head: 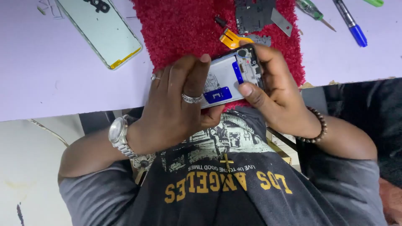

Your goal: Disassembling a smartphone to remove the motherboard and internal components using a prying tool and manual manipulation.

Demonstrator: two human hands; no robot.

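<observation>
An opened phone [226, 75], back cover off, shows a pale frame with blue stickers and a small board at its top end. My left hand [176, 104], wearing two rings and a silver wristwatch, grips the phone's lower end from the left. My right hand [274, 90], with a bead bracelet on the wrist, wraps round the phone's top end, and its thumb presses on the inside next to the blue strip. The phone is held over the near edge of a red fuzzy mat [176, 25].
On the lilac table [50, 71] lies a pale phone panel [102, 29] at the far left. An orange flex cable [232, 38], black board parts [253, 14] and a metal piece [281, 21] lie on the mat. A green screwdriver [312, 9] and a blue pen [351, 23] lie to the right.
</observation>
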